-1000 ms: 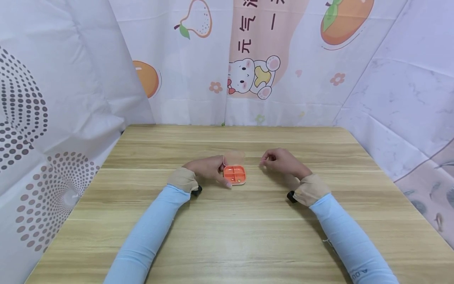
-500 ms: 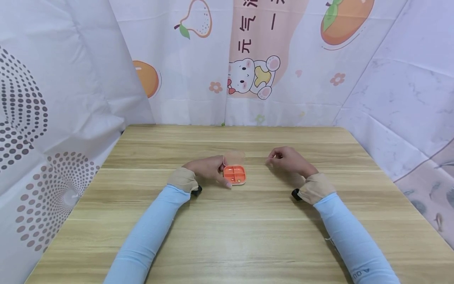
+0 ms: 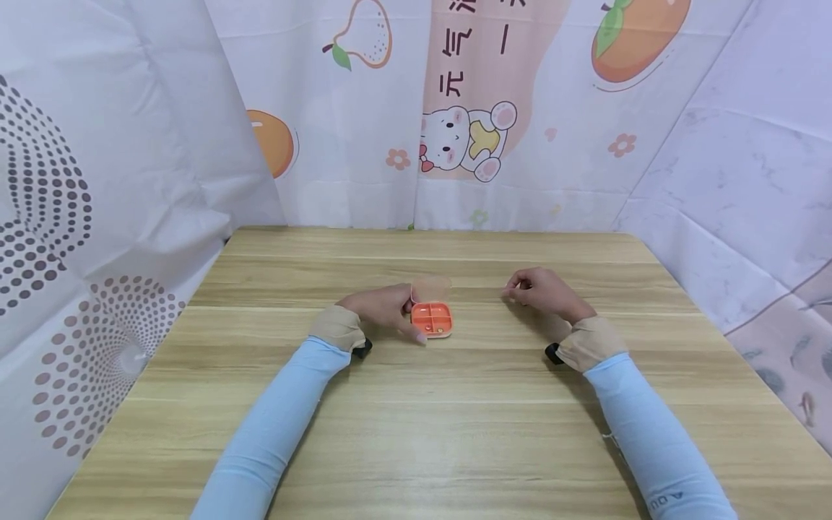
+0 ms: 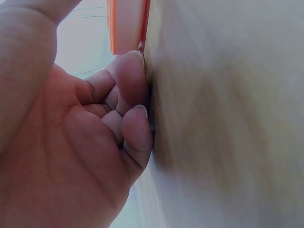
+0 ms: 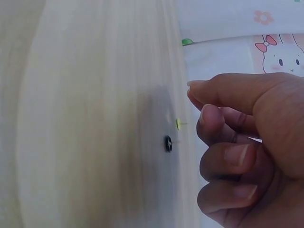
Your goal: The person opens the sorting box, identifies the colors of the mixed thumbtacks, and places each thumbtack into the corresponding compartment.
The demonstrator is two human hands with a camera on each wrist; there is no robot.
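Note:
A small orange pill box (image 3: 432,320) with four compartments sits on the table, its clear lid (image 3: 431,289) raised at the back. Tiny round items lie in its two front compartments, too small to make out. My left hand (image 3: 383,309) holds the box at its left side, thumb along the front edge and fingers by the lid. My right hand (image 3: 547,292) hovers apart to the right, fingers curled, thumb and index tips together; nothing shows between them. Beside it in the right wrist view lie a black stud (image 5: 168,144) and a yellow-green stud (image 5: 178,124) with thin pins.
The wooden table (image 3: 416,433) reaches back to a printed curtain (image 3: 351,144). A patterned white cloth (image 3: 149,180) hangs at the left, and a marbled one (image 3: 747,180) at the right.
My right hand has moved right, away from the pill box, its fingers still curled. My left hand and the box keep their place. The head view has shifted slightly.

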